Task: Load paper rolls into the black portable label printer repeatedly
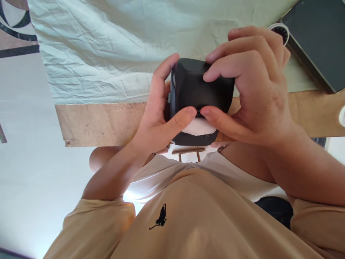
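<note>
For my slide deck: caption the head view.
Both hands, left hand and right hand, grip a black box above a cloth-covered table.

A makeshift home workspace: a plywood desk (107, 122) draped with a wrinkled pale cloth (113, 46), patterned floor tiles (16, 36) beyond.

One head-worn view looks steeply down, close over the hands (205, 108) and the wearer's chest.
</note>
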The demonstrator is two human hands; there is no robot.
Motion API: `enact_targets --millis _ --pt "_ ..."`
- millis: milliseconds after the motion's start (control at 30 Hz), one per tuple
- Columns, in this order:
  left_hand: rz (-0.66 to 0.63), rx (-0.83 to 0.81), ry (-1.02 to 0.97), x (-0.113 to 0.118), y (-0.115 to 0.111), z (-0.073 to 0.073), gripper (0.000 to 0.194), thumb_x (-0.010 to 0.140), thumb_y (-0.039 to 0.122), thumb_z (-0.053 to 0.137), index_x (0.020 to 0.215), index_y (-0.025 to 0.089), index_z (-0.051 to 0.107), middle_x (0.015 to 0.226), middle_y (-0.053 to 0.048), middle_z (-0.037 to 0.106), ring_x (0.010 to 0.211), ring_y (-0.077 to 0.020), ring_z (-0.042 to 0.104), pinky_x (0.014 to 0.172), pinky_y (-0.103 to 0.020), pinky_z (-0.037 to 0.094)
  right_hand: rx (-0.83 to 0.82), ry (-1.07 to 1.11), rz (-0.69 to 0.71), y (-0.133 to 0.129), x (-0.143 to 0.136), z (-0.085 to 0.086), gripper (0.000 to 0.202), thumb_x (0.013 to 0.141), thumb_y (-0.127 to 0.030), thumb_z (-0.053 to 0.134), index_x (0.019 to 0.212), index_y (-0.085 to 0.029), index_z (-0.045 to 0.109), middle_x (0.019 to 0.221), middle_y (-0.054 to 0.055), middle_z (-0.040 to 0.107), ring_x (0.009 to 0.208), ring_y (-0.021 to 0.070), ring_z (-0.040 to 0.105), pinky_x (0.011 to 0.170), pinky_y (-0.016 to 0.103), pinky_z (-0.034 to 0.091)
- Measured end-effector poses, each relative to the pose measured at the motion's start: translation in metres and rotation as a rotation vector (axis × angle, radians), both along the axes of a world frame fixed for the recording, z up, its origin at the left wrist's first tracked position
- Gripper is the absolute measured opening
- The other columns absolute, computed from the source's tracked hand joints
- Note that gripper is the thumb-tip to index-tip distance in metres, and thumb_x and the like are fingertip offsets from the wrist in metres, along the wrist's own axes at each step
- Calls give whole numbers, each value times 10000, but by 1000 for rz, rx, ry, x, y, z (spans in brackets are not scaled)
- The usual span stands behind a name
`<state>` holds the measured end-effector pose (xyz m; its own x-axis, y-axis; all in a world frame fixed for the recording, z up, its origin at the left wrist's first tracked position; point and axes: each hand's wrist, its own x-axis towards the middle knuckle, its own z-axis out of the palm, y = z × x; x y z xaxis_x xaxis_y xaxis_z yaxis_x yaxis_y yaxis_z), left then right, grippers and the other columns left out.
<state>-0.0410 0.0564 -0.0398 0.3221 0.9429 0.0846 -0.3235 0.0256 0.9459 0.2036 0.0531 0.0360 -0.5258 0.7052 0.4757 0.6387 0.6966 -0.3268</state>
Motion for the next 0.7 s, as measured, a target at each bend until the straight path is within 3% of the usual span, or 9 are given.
enact_targets --millis 100,300,500,700 --pt "-25 26 -15 -2 4 -9 898 886 616 957 1679 479 558 1319 -48 786 1019 -317 877 699 -418 748 10 4 -3 0 1 0 480 1190 -642 578 1481 -262 607 1506 54 733 1590 351 667 1277 607 562" --pt "-87 100 -112 -8 -1 3 832 916 620 956 1664 464 629 1373 -45 796 1111 -324 884 778 -432 783 33 4 1 1 2 -1 508 1180 -654 585 1494 -254 608 1504 63 735 1560 363 686 1254 618 586" --pt "6 18 -46 -9 -3 12 863 862 632 1000 1618 387 661 1318 -56 805 1052 -298 863 753 -387 750 40 -3 8 2 0 -1 490 1183 -626 564 1480 -239 609 1480 80 740 1459 339 728 1177 592 596" --pt "-35 23 -86 -7 -11 21 638 1034 391 879 1637 444 680 1381 -6 809 1145 -259 857 912 -403 775 34 -3 0 2 -1 1 473 1186 -614 544 1469 -243 618 1474 73 738 1360 305 751 1128 555 582"
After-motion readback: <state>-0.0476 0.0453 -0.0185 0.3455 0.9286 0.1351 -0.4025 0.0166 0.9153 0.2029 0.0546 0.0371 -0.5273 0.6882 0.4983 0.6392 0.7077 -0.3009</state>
